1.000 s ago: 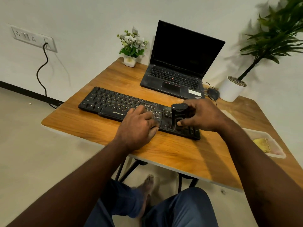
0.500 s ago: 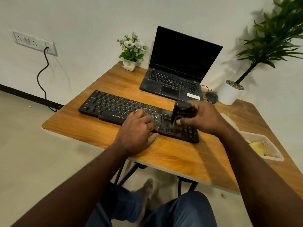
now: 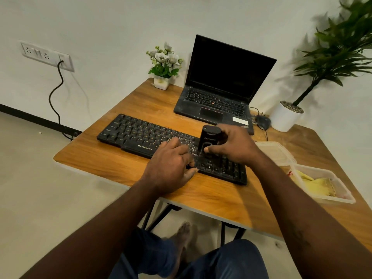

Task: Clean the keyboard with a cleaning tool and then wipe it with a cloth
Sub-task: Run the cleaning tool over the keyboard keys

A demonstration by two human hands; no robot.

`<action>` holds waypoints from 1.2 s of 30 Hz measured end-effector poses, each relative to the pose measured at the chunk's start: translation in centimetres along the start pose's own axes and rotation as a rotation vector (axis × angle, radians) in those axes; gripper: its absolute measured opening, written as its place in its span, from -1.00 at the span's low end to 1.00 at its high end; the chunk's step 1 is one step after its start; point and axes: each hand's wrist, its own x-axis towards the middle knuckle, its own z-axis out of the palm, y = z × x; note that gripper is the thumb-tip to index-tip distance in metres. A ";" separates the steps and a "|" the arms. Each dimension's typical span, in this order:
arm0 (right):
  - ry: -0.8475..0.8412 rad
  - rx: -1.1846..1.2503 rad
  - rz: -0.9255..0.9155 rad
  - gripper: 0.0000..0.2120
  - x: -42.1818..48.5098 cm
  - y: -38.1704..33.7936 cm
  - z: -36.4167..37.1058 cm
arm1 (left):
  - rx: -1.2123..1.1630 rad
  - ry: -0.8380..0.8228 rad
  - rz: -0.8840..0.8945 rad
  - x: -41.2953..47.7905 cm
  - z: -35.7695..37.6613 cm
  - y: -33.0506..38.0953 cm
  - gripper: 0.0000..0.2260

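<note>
A black keyboard (image 3: 141, 135) lies across the wooden desk (image 3: 112, 164). My right hand (image 3: 233, 146) grips a black cylindrical cleaning tool (image 3: 208, 140), held upright with its lower end on the keys right of the keyboard's middle. My left hand (image 3: 171, 166) rests on the keyboard's front edge near the middle, fingers spread over the keys. A yellow cloth (image 3: 320, 184) lies in a clear plastic container (image 3: 342, 200) at the desk's right side.
An open black laptop (image 3: 221, 89) stands behind the keyboard. A small flower pot (image 3: 163, 67) sits at the back left, a white potted plant (image 3: 285, 117) and a mouse (image 3: 262, 121) at the back right. The container's lid (image 3: 275, 152) lies beside it. My knees are under the desk.
The tool in my right hand has shifted slightly on the right part of the keyboard. My left hand stays on the front edge. The camera view has tilted a little.
</note>
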 end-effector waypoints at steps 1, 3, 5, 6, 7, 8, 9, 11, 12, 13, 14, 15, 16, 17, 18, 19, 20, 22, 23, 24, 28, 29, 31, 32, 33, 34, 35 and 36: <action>0.024 -0.030 0.000 -0.62 0.3 -0.1 0.3 | -0.001 0.002 0.000 0.0 0.0 0.0 -0.74; 0.148 -0.127 0.030 -0.61 1.1 -0.3 0.2 | -0.007 0.000 -0.004 0.0 -0.1 0.0 -0.74; 0.184 -0.168 0.034 -0.61 1.6 -0.2 -0.2 | -0.010 0.002 -0.003 -0.1 0.0 0.0 -0.74; 0.134 -0.128 0.024 -0.62 1.7 -0.1 -0.4 | -0.009 0.004 0.000 -0.1 0.0 0.0 -0.74; 0.053 -0.076 0.018 -0.62 1.8 -0.3 -0.6 | -0.010 0.002 0.004 -0.1 0.0 0.0 -0.74; -0.022 -0.052 0.019 -0.61 1.8 -0.6 -0.7 | -0.010 -0.002 0.005 -0.1 0.0 -0.1 -0.74; -0.052 -0.068 0.019 -0.60 1.9 -0.8 -0.7 | -0.009 -0.004 0.003 -0.1 0.0 -0.2 -0.74; 0.033 -0.177 0.032 -0.56 2.5 -0.8 -0.5 | -0.009 -0.007 -0.003 0.0 -0.1 -0.2 -0.74; 0.092 -0.227 0.040 -0.55 2.7 -0.8 -0.5 | -0.012 -0.007 -0.005 0.0 0.0 -0.1 -0.74; 0.119 -0.230 0.040 -0.55 2.9 -0.7 -0.4 | -0.015 -0.007 -0.006 -0.1 0.0 -0.1 -0.74; 0.108 -0.194 0.032 -0.56 3.0 -0.7 -0.3 | -0.018 -0.006 -0.003 -0.1 0.0 -0.1 -0.74; 0.074 -0.157 0.015 -0.58 2.9 -0.8 -0.1 | -0.019 -0.006 0.000 -0.1 0.0 -0.1 -0.74; 0.043 -0.144 -0.006 -0.59 2.9 -1.0 0.1 | -0.019 -0.008 -0.001 0.0 0.0 -0.1 -0.74; 0.023 -0.159 -0.027 -0.60 2.8 -1.2 0.2 | -0.018 -0.014 -0.005 0.0 0.0 -0.2 -0.73; -0.005 -0.181 -0.036 -0.61 2.7 -1.5 0.0 | -0.016 -0.020 -0.009 0.0 0.0 -0.2 -0.73; -0.057 -0.192 -0.036 -0.61 2.6 -1.7 -0.3 | -0.014 -0.022 -0.011 0.0 0.0 -0.2 -0.73; -0.133 -0.189 -0.032 -0.61 2.6 -2.0 -0.8 | -0.015 -0.021 -0.011 0.0 0.0 -0.2 -0.72; -0.240 -0.173 -0.040 -0.60 2.6 -2.3 -1.5 | -0.015 -0.017 -0.008 0.0 0.0 -0.2 -0.72; -0.215 -0.168 -0.040 -0.61 2.7 -2.3 -1.4 | -0.014 -0.019 -0.007 0.0 -0.1 -0.2 -0.72; -0.144 -0.159 -0.033 -0.62 2.8 -2.2 -1.1 | -0.013 -0.020 -0.007 0.0 -0.1 -0.1 -0.73; -0.027 -0.108 -0.015 -0.63 2.5 -1.5 -0.1 | -0.010 -0.015 -0.006 -0.1 -0.1 -0.1 -0.73; -0.095 -0.094 -0.020 -0.62 2.5 -1.5 -0.5 | -0.012 -0.014 -0.007 -0.1 0.0 -0.1 -0.72; -0.181 -0.083 -0.031 -0.63 2.4 -1.7 -1.2 | -0.020 -0.019 -0.010 0.0 -0.1 -0.1 -0.73; -0.141 -0.086 -0.031 -0.63 2.4 -1.7 -1.1 | -0.021 -0.021 -0.011 0.0 -0.2 -0.1 -0.73; -0.055 -0.106 -0.031 -0.65 2.4 -1.5 -0.8 | -0.018 -0.021 -0.010 0.0 -0.2 -0.2 -0.73; 0.033 -0.130 -0.026 -0.65 2.3 -1.4 -0.4 | -0.015 -0.015 -0.007 0.0 -0.1 -0.2 -0.73; 0.074 -0.140 -0.016 -0.65 2.1 -1.2 -0.1 | -0.013 -0.009 -0.004 -0.1 -0.1 -0.1 -0.73; 0.063 -0.135 -0.006 -0.65 1.9 -1.0 0.0 | -0.011 -0.004 -0.003 -0.1 -0.1 -0.1 -0.73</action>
